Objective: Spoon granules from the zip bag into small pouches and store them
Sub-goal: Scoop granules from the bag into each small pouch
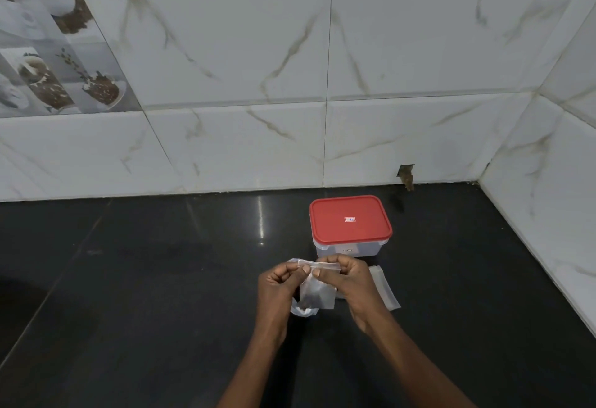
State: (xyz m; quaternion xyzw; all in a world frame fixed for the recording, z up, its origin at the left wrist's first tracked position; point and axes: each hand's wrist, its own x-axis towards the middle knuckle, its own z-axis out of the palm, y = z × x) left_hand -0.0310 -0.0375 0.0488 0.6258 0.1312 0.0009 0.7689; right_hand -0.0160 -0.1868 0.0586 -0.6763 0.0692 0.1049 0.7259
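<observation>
A small clear pouch [317, 294] with dark granules at its bottom hangs above the black counter. My left hand [282, 281] pinches its top edge on the left and my right hand [350, 278] pinches the same edge on the right. Under my hands lies a larger clear plastic bag [303, 311], mostly hidden. Right of my right hand, clear empty pouches [385, 288] lie flat on the counter. No spoon shows.
A clear box with a red lid [350, 220], closed, stands just behind my hands. The black counter [145, 278] ends at white marble-tiled walls behind and on the right, forming a corner.
</observation>
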